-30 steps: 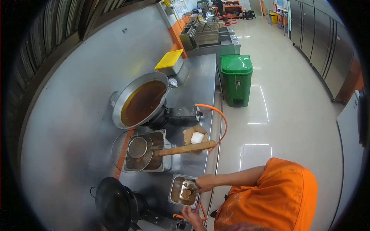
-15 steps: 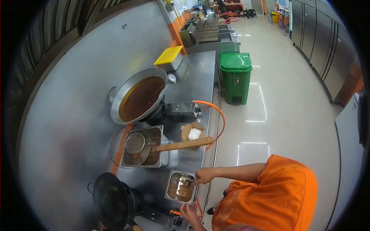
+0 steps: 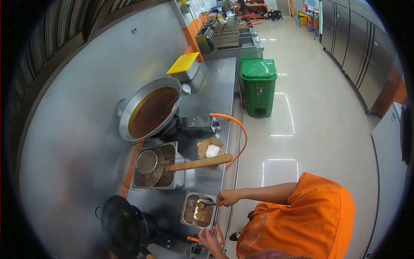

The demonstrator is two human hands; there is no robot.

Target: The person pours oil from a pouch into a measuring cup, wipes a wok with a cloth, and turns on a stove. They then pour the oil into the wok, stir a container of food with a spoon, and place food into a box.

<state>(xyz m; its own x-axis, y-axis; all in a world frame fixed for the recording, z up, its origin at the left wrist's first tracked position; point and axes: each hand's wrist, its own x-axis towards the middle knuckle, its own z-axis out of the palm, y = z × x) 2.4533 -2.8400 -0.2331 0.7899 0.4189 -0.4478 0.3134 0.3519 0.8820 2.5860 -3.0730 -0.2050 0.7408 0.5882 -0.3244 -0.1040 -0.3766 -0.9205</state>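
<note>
My right hand (image 3: 228, 197) is closed round the dark handle of a small ladle (image 3: 201, 205). The ladle's round bowl is inside a square steel pan (image 3: 184, 214), over a thin layer of brownish stuff. At the pan's near lower corner is my left hand (image 3: 209, 238), its fingers apart beside the rim; whether they touch it is hard to see. Just above the pan on the metal counter (image 3: 211, 93) lies a long wooden handle (image 3: 202, 163), joined to a wire strainer (image 3: 146, 162) across a steel container (image 3: 177, 172).
A wide pan of brown oil (image 3: 151, 111) sits on a burner. A dark wok (image 3: 122, 226) stands lower left. An opened brown package (image 3: 211, 149), a yellow-lidded box (image 3: 183, 64), an orange hose (image 3: 245, 131) and a green bin (image 3: 258, 90) are nearby.
The ladle's bowl has shifted left within the square pan, and more of its handle shows. The whole view has moved slightly. My left hand stays near the pan's corner.
</note>
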